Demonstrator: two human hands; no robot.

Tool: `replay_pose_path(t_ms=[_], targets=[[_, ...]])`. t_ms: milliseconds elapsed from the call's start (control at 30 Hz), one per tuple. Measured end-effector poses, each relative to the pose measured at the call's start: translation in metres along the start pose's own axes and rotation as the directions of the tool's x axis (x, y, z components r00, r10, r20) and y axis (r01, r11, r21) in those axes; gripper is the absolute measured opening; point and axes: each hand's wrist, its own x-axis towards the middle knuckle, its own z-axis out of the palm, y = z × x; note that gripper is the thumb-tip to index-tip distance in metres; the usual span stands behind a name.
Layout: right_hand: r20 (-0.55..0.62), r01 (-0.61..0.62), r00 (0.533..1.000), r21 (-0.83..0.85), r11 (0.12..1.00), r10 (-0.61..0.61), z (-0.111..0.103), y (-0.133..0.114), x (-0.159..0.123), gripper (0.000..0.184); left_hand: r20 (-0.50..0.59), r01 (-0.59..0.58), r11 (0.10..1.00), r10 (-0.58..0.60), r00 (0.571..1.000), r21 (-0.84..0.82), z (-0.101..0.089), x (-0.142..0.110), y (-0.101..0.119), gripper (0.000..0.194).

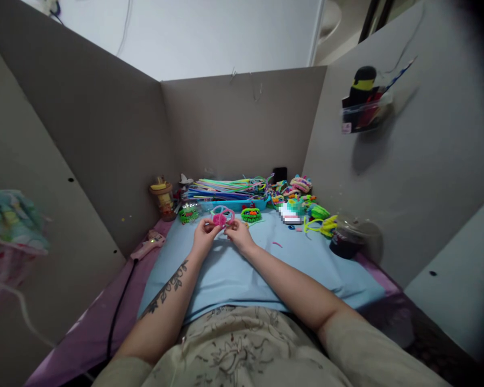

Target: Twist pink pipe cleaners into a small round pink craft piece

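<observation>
A pink pipe-cleaner piece (219,219), with a coiled part and loops rising above it, is held up between my two hands over the blue cloth. My left hand (205,234) pinches it from the left side. Fingers of my right hand (241,236) close on its right side, their tips pressed together. Just beyond my hands lie a green pipe-cleaner frog face (189,214) on the left and a green round piece with an orange middle (250,215) on the right. A small pink scrap (277,244) rests on the cloth.
A blue tray (262,205) full of colourful pipe cleaners stands at the back. On the left are a yellow-brown cup (162,199) and a pink glue gun (148,244). Yellow pipe-cleaner work (325,226) and a dark jar (344,239) sit right. Grey panels enclose three sides.
</observation>
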Motion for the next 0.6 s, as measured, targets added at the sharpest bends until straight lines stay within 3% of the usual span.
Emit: replay_pose_path(t_ms=[200,400,533,600], targets=[[-0.001,-0.044,0.999,0.058,0.997,0.044,0.0029,0.0022,-0.0004,0.029,0.012,0.008,0.999,-0.008,1.000,-0.037,0.0005,0.0012,-0.0014,0.036],[-0.092,-0.061,0.993,0.099,0.993,0.070,0.0052,0.0033,0.0033,0.026,0.008,0.013,1.000,-0.014,1.000,0.005,0.0020,0.0007,-0.0045,0.036],[-0.137,-0.048,0.989,0.111,0.993,0.063,0.0060,0.0017,0.0003,0.034,-0.074,0.008,1.000,-0.009,0.997,-0.021,0.0031,0.0019,-0.0024,0.035],[-0.092,-0.063,0.993,0.102,0.993,0.073,0.0066,0.0008,-0.0029,0.032,-0.127,-0.001,0.999,-0.006,0.992,-0.053,0.0027,0.0025,-0.0001,0.035]])
